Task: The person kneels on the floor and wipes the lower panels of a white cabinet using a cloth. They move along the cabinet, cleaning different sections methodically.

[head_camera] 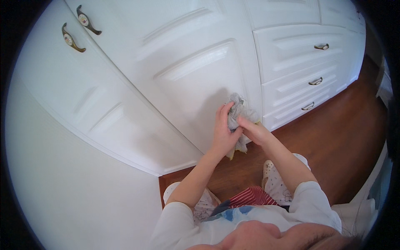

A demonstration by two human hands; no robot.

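Note:
A crumpled grey cloth (239, 114) with yellow edging is bunched between both hands, in front of a white panelled wardrobe door (193, 72). My left hand (226, 128) grips it from the left, fingers curled over its upper side. From the right, my right hand (254, 129) holds the same cloth with the thumb laid across it. A loose end of the cloth hangs below the hands over the floor. Whether the cloth touches the door behind it, I cannot tell.
Two brass handles (89, 20) with decorated insets sit at the upper left doors. Drawers (300, 59) with small pulls (315, 81) stand to the right. Dark brown wooden floor (325, 140) runs along the cabinet base. A white side surface (81, 187) is at the left.

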